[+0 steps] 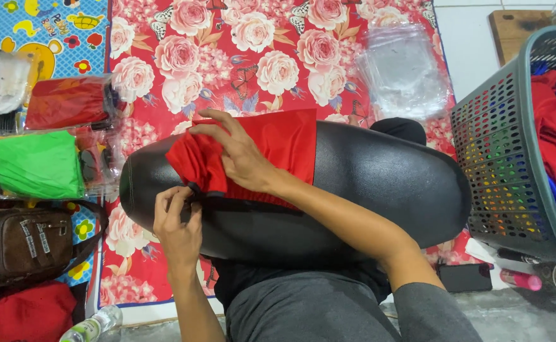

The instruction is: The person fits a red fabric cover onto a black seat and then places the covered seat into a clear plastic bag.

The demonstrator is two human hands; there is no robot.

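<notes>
A red cloth [271, 142] is laid across a black padded seat [366, 183] on the lap. Its bunched end is pressed flat by the right hand [240, 155], while the black hem is pinched by the left hand [178, 221]; the fabric is best kept taut and the edges aligned.

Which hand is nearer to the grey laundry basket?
Right. The right hand rests on the red cloth near the middle, well left of the grey laundry basket; the left hand pinches the cloth's lower edge, farther left still.
</notes>
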